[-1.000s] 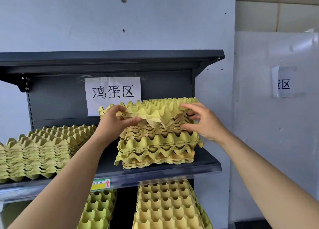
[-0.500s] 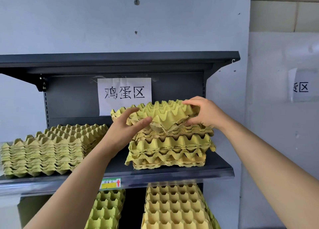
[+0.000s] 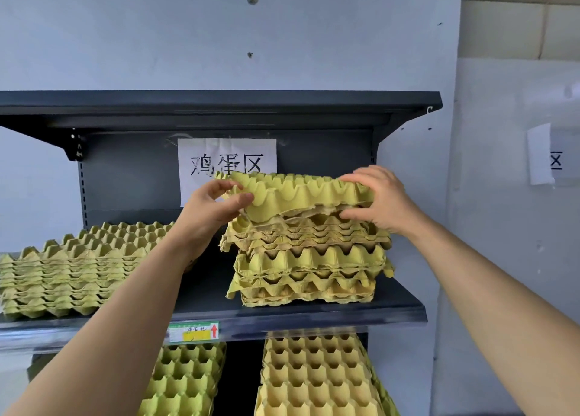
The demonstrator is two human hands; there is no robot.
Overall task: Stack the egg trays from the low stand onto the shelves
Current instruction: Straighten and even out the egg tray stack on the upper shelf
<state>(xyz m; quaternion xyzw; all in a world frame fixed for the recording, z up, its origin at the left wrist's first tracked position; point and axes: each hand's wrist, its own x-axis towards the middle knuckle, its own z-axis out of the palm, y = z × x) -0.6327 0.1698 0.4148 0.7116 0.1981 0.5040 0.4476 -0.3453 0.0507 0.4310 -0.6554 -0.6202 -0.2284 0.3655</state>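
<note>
A yellow-green pulp egg tray (image 3: 298,194) sits at the top of a stack of egg trays (image 3: 309,265) on the right half of the dark middle shelf (image 3: 314,317). My left hand (image 3: 210,210) pinches the top tray's left edge, thumb in front and fingers behind. My right hand (image 3: 381,199) grips its right edge, fingers over the rim and thumb underneath. The top tray's front edge is raised a little off the trays below.
A second stack of egg trays (image 3: 72,273) fills the left half of the same shelf. Two more stacks of egg trays, left (image 3: 185,381) and right (image 3: 317,378), sit on the level below. The top shelf (image 3: 219,102) overhangs closely. A paper sign (image 3: 226,164) hangs behind, and a white wall (image 3: 508,227) stands to the right.
Both hands keep hold of the top tray, which has shifted slightly with its front edge now raised. The view has moved closer to the shelf.
</note>
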